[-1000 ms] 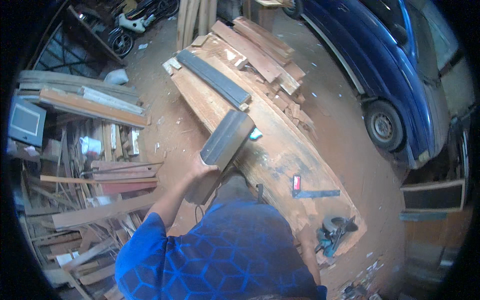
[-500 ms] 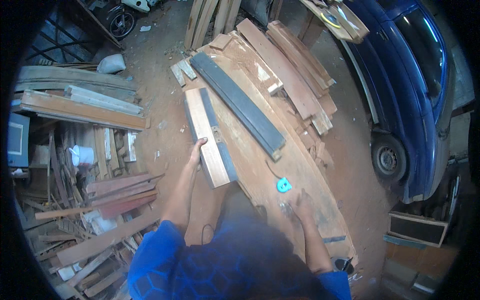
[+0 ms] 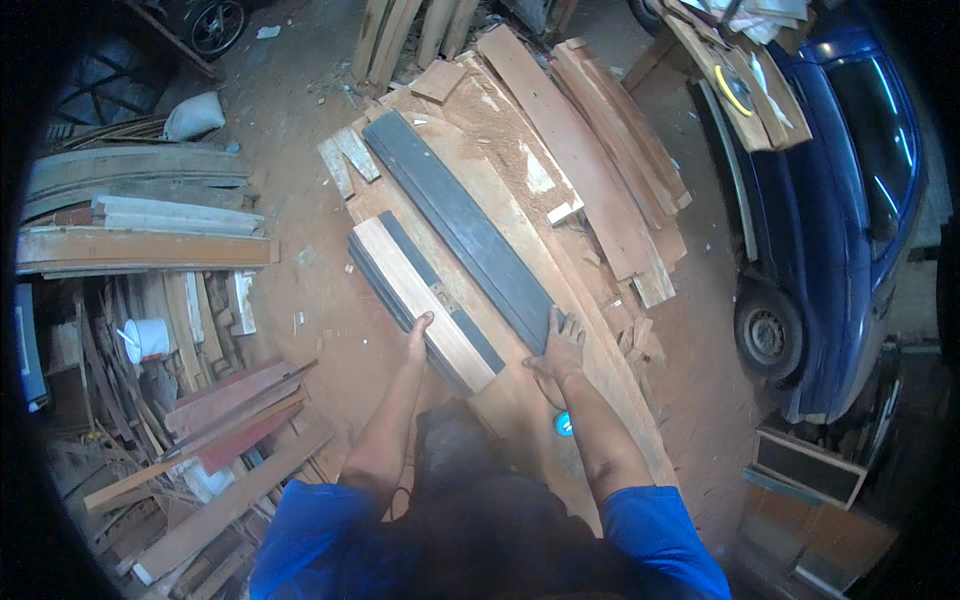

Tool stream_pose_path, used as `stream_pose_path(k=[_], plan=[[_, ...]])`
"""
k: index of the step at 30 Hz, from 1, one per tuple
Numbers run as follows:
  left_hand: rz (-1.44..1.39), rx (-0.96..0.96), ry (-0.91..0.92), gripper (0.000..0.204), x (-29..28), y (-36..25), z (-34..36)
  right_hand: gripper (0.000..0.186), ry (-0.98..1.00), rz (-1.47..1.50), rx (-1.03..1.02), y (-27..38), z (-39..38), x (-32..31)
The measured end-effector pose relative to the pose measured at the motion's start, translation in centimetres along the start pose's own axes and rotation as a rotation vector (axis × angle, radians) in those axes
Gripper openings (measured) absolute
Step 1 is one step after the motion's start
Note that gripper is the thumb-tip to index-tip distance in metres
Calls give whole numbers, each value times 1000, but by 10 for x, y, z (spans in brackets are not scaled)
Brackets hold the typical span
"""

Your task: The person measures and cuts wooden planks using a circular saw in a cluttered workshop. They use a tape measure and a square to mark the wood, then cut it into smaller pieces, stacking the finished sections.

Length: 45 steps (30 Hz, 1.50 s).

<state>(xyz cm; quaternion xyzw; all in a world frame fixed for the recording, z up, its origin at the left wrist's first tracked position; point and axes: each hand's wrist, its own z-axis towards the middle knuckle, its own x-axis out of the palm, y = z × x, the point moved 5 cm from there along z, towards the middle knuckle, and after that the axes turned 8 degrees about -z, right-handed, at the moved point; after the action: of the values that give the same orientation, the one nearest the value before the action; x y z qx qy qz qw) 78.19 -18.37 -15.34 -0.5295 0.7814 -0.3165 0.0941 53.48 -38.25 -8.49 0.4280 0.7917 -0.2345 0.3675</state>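
My left hand (image 3: pixel 417 338) is closed round the left edge of a short wooden beam (image 3: pixel 415 290), its thumb on the pale bare face and its fingers hidden beneath. Dark grey faces flank that pale strip, and a small notch interrupts the right one. Beside it lies a longer dark grey plank (image 3: pixel 460 220). My right hand (image 3: pixel 562 350) rests at this plank's near end with its fingers spread. A turquoise tape measure (image 3: pixel 563 424) sits just below my right wrist, partly covered by the forearm.
Under the work is a wide wooden board (image 3: pixel 610 400). Reddish planks (image 3: pixel 570 160) lie along its right side, and two short offcuts (image 3: pixel 348 160) at the far left. Scrap wood (image 3: pixel 230 400) is heaped to the left. A blue car (image 3: pixel 830 220) stands at the right.
My right hand has moved up and left from near the tape measure to the grey plank's near end. The beam in my left hand now lies lower in view, alongside the plank.
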Motion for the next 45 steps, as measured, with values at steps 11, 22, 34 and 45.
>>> stream_pose_path(k=[11, 22, 34, 45], plan=[[-38, -139, 21, 89, 22, -34, -39, 132, -35, 456, -249, -58, -12, -60], [-154, 83, 120, 87, 52, -53, 72, 125, -69, 364, 2, -180, -244, -152], [127, 74, 191, 97, 130, -186, 210, 125, -118, 84, 242, -186, -365, -79], [460, 368, 141, 107, 146, -128, 159, 122, -110, 117, 365, -171, -390, -46]])
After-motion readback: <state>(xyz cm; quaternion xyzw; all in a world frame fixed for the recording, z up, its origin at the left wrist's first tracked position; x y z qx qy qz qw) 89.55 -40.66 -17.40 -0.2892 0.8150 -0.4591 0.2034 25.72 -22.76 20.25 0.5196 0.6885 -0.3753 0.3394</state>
